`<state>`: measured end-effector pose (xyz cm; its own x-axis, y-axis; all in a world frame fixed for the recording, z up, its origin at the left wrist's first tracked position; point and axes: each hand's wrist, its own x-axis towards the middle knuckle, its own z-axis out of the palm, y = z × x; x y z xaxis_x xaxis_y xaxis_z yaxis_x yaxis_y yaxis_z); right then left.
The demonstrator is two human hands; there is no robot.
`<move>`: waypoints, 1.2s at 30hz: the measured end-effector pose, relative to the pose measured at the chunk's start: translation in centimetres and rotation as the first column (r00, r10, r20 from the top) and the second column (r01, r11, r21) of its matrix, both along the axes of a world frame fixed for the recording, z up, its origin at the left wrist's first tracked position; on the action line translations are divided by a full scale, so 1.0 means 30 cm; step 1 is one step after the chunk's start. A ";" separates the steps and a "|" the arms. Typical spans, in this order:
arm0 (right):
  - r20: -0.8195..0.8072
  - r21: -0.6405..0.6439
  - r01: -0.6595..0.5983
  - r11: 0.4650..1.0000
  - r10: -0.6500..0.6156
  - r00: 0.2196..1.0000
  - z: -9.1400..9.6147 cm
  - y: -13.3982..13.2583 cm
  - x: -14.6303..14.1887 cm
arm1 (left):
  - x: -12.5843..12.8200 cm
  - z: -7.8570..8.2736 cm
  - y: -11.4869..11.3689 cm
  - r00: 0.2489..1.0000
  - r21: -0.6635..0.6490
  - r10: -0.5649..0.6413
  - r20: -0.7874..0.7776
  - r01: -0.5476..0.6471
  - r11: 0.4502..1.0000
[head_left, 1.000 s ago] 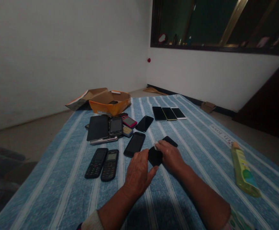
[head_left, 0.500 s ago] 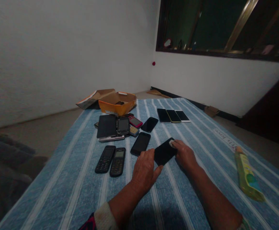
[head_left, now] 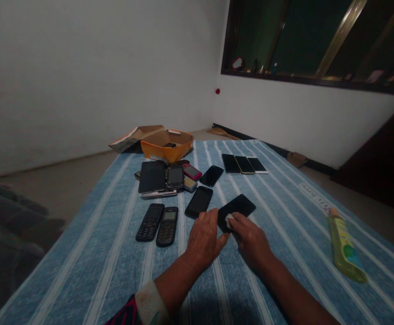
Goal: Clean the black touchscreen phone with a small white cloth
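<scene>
Just below the middle of the frame, a black smartphone (head_left: pixel 239 206) lies on the blue striped cloth (head_left: pixel 82 271). The left hand (head_left: pixel 205 239) clasps its near end, fingers curled over the edge. The right hand (head_left: pixel 251 241) pinches a white wad (head_left: pixel 229 221) against the screen. Left of them are two keypad phones (head_left: pixel 158 221) side by side. Higher up lie two lone dark phones (head_left: pixel 199 201), then a row of three phones (head_left: pixel 245 164). One green bottle (head_left: pixel 344 246) lies at the right — its label and the cloth's woven writing (head_left: pixel 314 198) are too blurred to read.
</scene>
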<state>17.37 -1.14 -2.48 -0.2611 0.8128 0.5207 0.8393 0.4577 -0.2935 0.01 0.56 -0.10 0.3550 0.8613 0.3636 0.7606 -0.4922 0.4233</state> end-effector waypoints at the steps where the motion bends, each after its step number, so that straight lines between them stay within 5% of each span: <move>1: -0.001 0.010 -0.042 0.999 0.042 0.999 0.000 -0.013 -0.015 | -0.001 -0.007 0.002 1.000 0.007 0.005 0.003 -0.005 1.000; 6: 0.037 0.021 -0.143 0.989 0.142 0.989 0.028 -0.011 -0.072 | -0.006 -0.032 0.014 0.999 0.034 -0.006 0.054 0.004 0.999; 13: 0.062 -0.127 -0.171 0.977 0.180 0.982 0.097 0.071 -0.129 | -0.015 -0.043 0.022 0.997 0.039 -0.017 0.073 0.014 0.999; 25: 0.033 -0.017 -0.189 0.982 0.189 0.981 0.025 -0.030 -0.031 | -0.010 -0.027 0.015 0.996 0.054 -0.049 0.073 0.045 0.998; 36: -0.015 -0.105 0.181 0.978 -0.183 0.983 0.025 0.108 0.150 | -0.010 -0.006 0.008 0.997 0.015 -0.052 0.058 0.051 0.999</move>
